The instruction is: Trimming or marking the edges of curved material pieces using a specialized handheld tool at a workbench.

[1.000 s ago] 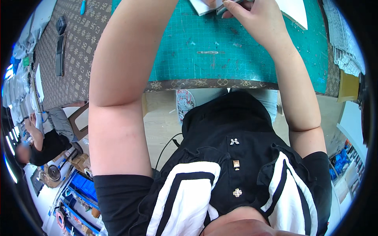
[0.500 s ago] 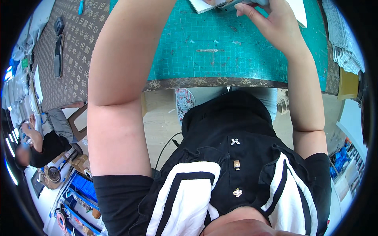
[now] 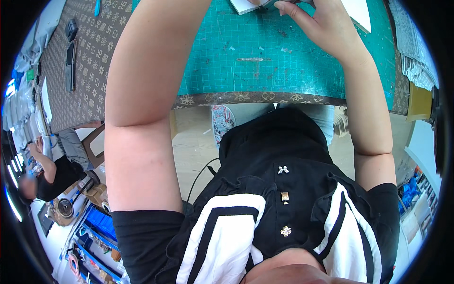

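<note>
My right hand [image 3: 326,31] is at the top edge, thumb stretched to the left. Its fingers curl round a grey tool [image 3: 270,6], mostly cut off by the frame, so its kind does not show. Under the hands lies a flat white board [image 3: 359,16], with one corner on each side of my right hand. My left arm reaches up past the top edge. Of my left hand [image 3: 256,2] only a bit of finger appears, resting on the board's left corner; the rest is out of frame.
A green cutting mat [image 3: 255,71] covers the patterned tabletop [image 3: 94,61]. To the left lie a dark bar-shaped object [image 3: 70,66] and a blue-handled tool [image 3: 97,7]. Clear plastic-wrapped sheets [image 3: 416,47] are stacked at the right. Another person [image 3: 59,175] sits far left.
My right hand has shifted slightly up and left, and less of the grey tool shows. The board looks almost unmoved.
</note>
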